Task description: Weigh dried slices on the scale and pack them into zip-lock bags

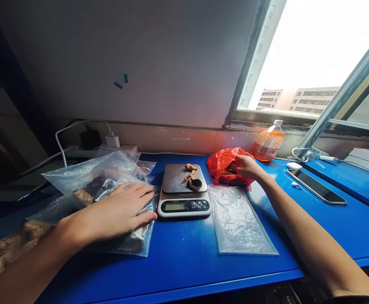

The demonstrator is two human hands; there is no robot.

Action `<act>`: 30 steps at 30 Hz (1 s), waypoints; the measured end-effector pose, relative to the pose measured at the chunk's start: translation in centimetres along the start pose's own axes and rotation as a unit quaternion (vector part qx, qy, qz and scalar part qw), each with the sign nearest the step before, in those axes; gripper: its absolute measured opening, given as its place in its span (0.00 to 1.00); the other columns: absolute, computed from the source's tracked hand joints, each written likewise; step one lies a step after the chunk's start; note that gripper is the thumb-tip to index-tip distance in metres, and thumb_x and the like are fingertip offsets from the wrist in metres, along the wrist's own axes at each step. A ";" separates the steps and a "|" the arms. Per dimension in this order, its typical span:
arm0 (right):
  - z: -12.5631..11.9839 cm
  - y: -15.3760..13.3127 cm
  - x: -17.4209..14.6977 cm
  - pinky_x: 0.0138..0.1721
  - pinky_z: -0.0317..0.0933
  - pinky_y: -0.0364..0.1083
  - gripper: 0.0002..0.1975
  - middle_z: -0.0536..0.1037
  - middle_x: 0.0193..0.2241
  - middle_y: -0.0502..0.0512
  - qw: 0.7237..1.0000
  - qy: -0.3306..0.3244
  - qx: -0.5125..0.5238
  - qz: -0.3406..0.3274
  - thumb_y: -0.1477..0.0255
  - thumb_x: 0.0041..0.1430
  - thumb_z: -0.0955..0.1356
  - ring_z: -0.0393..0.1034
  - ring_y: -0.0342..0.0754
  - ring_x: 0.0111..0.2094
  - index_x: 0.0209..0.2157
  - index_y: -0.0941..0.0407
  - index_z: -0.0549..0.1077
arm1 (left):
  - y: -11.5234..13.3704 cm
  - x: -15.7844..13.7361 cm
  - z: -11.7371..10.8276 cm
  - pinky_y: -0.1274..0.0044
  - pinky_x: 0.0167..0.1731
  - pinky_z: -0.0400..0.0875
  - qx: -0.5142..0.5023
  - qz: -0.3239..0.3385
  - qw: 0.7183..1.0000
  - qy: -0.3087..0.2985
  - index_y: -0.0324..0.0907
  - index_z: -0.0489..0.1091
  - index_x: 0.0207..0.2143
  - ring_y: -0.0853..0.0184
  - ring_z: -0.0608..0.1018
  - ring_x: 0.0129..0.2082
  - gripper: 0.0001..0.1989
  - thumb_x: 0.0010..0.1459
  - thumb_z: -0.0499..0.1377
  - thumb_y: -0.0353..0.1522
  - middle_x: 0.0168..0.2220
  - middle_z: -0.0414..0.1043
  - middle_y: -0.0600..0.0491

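My left hand [124, 209] lies flat with fingers apart on clear zip bags [140, 240] that hold brown, rough dried chunks [83, 196]. My right hand [249, 166] reaches into a crumpled red plastic bag [218, 162]. Its fingers are bunched together, and their tips are hidden among dark contents. Between the hands stands a kitchen scale [184, 207] with a lit display. On its metal plate [173, 179] sit a few dried pieces, tan ones [190, 167] and a dark, cupped one [193, 184] like dried mushroom. Right of the scale lies a flat clear plastic bag [243, 221].
Behind the red bag stands a bottle of orange drink [269, 141]. A phone [316, 185], a white earbud [296, 185] and its case [294, 166] lie at the right. A white charger [112, 139] with cable is at the back left. The blue table [184, 261] ends in front.
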State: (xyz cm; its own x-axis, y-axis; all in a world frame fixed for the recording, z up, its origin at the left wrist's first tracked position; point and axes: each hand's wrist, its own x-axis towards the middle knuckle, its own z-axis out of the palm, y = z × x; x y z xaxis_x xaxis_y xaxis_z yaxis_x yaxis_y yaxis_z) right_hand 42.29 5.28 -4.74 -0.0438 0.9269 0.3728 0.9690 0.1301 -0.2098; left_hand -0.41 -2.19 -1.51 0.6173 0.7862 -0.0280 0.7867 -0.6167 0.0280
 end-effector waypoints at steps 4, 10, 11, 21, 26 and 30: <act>-0.6 0.4 0.2 0.34 0.61 0.42 0.12 0.80 0.34 0.56 0.999 0.044 0.010 0.029 0.74 0.57 0.61 0.72 0.45 0.32 0.36 0.57 0.75 | 0.1 0.1 -0.1 0.59 0.62 0.54 0.005 -0.004 1.000 -0.010 0.46 0.67 0.58 0.52 0.63 0.62 0.29 0.60 0.50 0.50 0.61 0.64 0.48; 0.4 -0.1 0.6 0.33 0.60 0.43 0.09 0.79 0.30 0.57 0.997 0.057 -0.004 0.047 0.75 0.53 0.62 0.72 0.47 0.32 0.32 0.57 0.74 | 0.5 0.1 -0.6 0.59 0.62 0.53 0.011 -0.015 0.999 -0.034 0.44 0.65 0.59 0.52 0.61 0.63 0.30 0.61 0.49 0.50 0.63 0.62 0.47; 0.7 -0.3 0.7 0.32 0.60 0.43 0.09 0.79 0.30 0.58 0.997 0.058 -0.008 0.050 0.75 0.53 0.62 0.72 0.48 0.31 0.31 0.58 0.74 | 0.5 0.1 -0.6 0.59 0.62 0.53 0.008 -0.016 0.999 -0.032 0.44 0.65 0.59 0.52 0.61 0.63 0.30 0.61 0.49 0.50 0.62 0.62 0.47; 2.7 -1.6 1.7 0.32 0.64 0.42 0.07 0.80 0.29 0.58 0.999 0.031 -0.005 0.027 0.75 0.47 0.66 0.73 0.50 0.33 0.28 0.58 0.77 | 0.3 0.1 -0.2 0.59 0.62 0.53 0.001 -0.006 1.000 -0.015 0.45 0.67 0.58 0.52 0.63 0.62 0.29 0.61 0.50 0.49 0.61 0.63 0.47; 2.7 -1.0 1.6 0.29 0.63 0.43 0.09 0.79 0.25 0.61 0.998 0.026 -0.009 0.048 0.78 0.46 0.63 0.73 0.51 0.30 0.25 0.61 0.77 | 0.4 0.2 -0.3 0.59 0.62 0.54 0.002 -0.006 1.000 -0.018 0.44 0.68 0.57 0.53 0.63 0.62 0.28 0.61 0.50 0.49 0.61 0.64 0.47; 2.3 -1.3 1.5 0.33 0.65 0.42 0.10 0.81 0.31 0.60 1.000 0.014 -0.001 0.015 0.78 0.46 0.64 0.74 0.51 0.34 0.28 0.59 0.77 | 0.3 0.2 -0.3 0.58 0.62 0.53 0.002 -0.003 1.000 -0.026 0.44 0.67 0.57 0.53 0.63 0.62 0.28 0.61 0.50 0.48 0.61 0.63 0.46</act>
State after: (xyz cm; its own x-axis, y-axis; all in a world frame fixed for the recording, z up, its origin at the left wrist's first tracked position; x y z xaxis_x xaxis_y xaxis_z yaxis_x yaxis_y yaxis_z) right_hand 40.43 7.33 -6.04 -0.0070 0.9200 0.3918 0.9704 0.1008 -0.2194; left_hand 0.01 -2.20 -1.17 0.6114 0.7874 -0.0792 0.7908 -0.6117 0.0233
